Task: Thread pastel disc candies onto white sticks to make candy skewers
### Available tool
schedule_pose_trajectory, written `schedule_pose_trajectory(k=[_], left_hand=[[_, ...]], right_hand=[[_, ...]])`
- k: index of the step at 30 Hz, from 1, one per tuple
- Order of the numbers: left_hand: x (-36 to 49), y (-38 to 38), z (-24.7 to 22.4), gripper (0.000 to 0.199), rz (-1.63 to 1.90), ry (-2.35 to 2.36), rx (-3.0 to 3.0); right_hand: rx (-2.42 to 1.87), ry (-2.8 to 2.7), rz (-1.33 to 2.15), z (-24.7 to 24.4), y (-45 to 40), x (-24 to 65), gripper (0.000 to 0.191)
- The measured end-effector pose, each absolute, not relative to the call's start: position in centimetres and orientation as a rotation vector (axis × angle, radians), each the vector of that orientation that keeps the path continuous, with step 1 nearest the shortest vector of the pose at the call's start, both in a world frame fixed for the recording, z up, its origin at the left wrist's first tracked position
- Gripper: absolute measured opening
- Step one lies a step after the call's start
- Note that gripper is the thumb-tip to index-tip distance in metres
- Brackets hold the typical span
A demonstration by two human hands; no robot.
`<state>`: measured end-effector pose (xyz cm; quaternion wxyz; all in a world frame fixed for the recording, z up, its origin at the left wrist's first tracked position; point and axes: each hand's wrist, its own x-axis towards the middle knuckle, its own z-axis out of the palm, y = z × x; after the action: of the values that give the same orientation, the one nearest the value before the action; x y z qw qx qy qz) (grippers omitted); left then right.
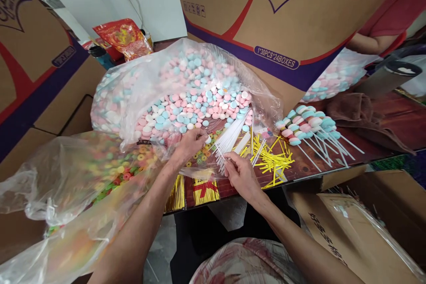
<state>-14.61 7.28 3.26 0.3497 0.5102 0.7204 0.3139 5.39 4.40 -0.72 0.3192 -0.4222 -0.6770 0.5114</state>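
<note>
My left hand (195, 143) pinches a small white candy (208, 139) at its fingertips, just in front of the open bag of pink, blue and white candies (186, 108). My right hand (238, 171) has its fingers closed at the lower ends of the white sticks (229, 137); whether it grips one is too small to tell. Ring-shaped gummies (201, 155) lie between the hands. Yellow twist ties (273, 157) are scattered right of the sticks. Finished candy skewers (308, 126) lie in a pile farther right.
Large cartons (246, 22) stand behind and at the left. A clear bag of ring gummies (116, 173) spreads at the left. An open carton (366, 217) is at the lower right. Another person's arm (369, 44) shows beside a cup (392, 77).
</note>
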Motion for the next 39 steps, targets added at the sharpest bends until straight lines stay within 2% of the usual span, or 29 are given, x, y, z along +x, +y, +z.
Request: schedule_pose_trajectory(k=[6, 14, 18, 24, 29, 39], left_hand=[[-14.7, 7.2, 2.6, 0.008, 0.768, 1.872, 1.574], [-14.5, 5.3, 1.9, 0.029, 0.741, 1.894, 1.852], [-14.4, 4.1, 1.3, 0.026, 1.035, 1.751, 1.523], [-13.6, 2.9, 0.2, 0.049, 1.394, 1.549, 0.979], [-13.4, 2.3, 0.4, 0.050, 1.434, 1.460, 0.798], [-14.0, 2.0, 0.8, 0.051, 1.394, 1.477, 0.859]], right_hand=[[-1.103, -1.798, 1.327, -0.6, 4.2, 5.5, 0.021], [-1.079, -1.800, 1.318, -0.4, 4.2, 5.5, 0.025], [-1.054, -1.780, 1.343, -0.2, 3.9, 5.5, 0.026], [-1.027, -1.826, 1.296, 0.1, 3.1, 5.3, 0.028], [-1.019, -1.839, 1.282, -0.3, 3.0, 5.1, 0.029], [-0.946, -1.988, 1.215, 0.3, 4.5, 6.0, 0.026]])
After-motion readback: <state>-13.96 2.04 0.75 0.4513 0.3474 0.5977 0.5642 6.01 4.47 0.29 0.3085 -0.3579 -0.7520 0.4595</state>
